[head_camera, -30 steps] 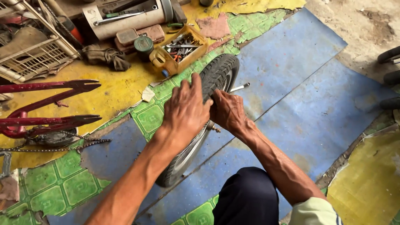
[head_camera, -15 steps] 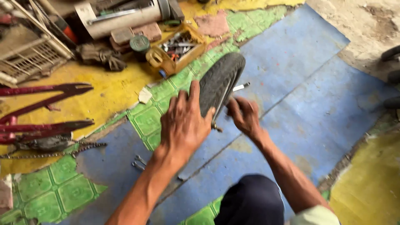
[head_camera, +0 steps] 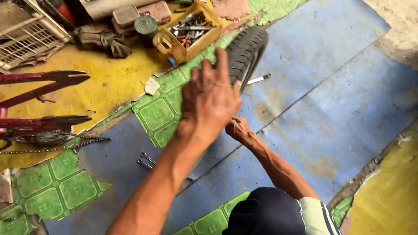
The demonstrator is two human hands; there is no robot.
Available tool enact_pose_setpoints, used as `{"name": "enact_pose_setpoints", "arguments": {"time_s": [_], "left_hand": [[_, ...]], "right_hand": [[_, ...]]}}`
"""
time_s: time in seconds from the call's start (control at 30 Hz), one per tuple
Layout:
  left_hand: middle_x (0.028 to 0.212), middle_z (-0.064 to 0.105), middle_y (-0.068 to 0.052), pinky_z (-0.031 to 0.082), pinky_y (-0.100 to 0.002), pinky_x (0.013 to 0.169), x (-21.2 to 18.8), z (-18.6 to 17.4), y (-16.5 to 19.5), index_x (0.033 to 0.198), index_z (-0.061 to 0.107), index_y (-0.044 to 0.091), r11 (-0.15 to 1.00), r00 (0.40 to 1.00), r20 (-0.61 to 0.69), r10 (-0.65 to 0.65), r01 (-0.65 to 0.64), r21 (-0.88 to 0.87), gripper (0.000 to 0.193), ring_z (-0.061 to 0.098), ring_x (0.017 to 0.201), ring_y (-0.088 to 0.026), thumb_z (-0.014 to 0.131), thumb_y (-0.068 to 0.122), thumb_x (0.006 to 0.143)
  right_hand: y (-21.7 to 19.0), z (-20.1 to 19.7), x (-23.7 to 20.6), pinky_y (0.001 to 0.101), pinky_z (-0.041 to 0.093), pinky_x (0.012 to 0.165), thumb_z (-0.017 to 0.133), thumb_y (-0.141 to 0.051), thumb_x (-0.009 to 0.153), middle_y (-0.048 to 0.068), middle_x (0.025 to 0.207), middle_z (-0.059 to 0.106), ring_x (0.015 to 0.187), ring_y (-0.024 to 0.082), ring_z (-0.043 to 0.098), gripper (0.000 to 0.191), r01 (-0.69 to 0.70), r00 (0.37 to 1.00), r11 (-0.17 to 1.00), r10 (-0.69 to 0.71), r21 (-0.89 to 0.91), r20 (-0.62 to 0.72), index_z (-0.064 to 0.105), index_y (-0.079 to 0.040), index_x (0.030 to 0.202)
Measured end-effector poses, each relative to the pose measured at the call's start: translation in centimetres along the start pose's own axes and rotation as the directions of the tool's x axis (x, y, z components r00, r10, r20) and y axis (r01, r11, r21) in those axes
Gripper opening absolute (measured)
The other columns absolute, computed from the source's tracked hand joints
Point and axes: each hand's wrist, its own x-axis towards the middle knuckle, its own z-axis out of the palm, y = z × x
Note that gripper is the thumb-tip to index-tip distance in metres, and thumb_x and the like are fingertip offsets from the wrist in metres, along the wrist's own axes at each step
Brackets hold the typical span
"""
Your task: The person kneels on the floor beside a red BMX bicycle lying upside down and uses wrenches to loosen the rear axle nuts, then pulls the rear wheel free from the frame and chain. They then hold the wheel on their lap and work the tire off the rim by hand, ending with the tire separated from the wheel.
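- Left hand: raised in the foreground with the back toward the camera, fingers spread and extended. It covers the near part of the tyre; whether the palm presses on the rubber cannot be told.
- Right hand: lower and partly hidden behind the left hand, fingers curled inward near the wheel's centre. What it grips, if anything, cannot be told.
- Tyre: a black treaded tyre standing on edge on the blue floor sheet, its far end pointing toward the yellow tray.
- Axle: a short metal rod projecting from the right side of the wheel, above the blue sheet.
- Yellow tray: cut from a plastic container, just beyond the tyre, filled with wrenches and small tools.
- Two wrenches: lying side by side on the blue sheet, left of the person's left forearm.
- Red bicycle frame: at the left edge, on the yellow floor covering, with a chain trailing beneath it.
- Rag: crumpled, dark, left of the tray.
- Wire basket: pale, top left corner.
- Green patterned flooring: exposed in patches between the yellow and blue coverings.
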Motion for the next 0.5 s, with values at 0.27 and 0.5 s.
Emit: {"name": "enact_pose_setpoints", "arguments": {"time_s": [0.27, 0.5], "left_hand": [[0.106, 0.064, -0.026, 0.064, -0.037, 0.061, 2.0, 1.2, 2.0, 0.13, 0.045, -0.005, 0.989, 0.994, -0.037, 0.1, -0.096, 0.113, 0.065, 0.07, 0.094, -0.034, 0.076, 0.026, 0.083], [0.101, 0.066, -0.024, 0.061, -0.042, 0.065, 4.1, 1.5, 1.2, 0.113, 0.051, -0.004, 0.998, 0.995, -0.092, 0.034, -0.03, 0.054, 0.063, 0.07, 0.093, -0.035, 0.075, 0.048, 0.087]], "right_hand": [[0.6, 2.6, 3.3, 0.0533, 0.05, 0.063, 0.062, -0.017, 0.092, 0.017, 0.083, 0.07, 0.072, 0.039, 0.066, 0.021, 0.033, 0.999, 0.999, -0.033, -0.021, 0.009, 0.068, -0.015, 0.112], [3.4, 6.2, 3.2, 0.0532, 0.048, 0.063, 0.06, -0.017, 0.091, 0.017, 0.08, 0.07, 0.069, 0.037, 0.066, 0.015, 0.012, 0.992, 0.999, -0.006, -0.046, 0.126, 0.067, -0.013, 0.104]]}}
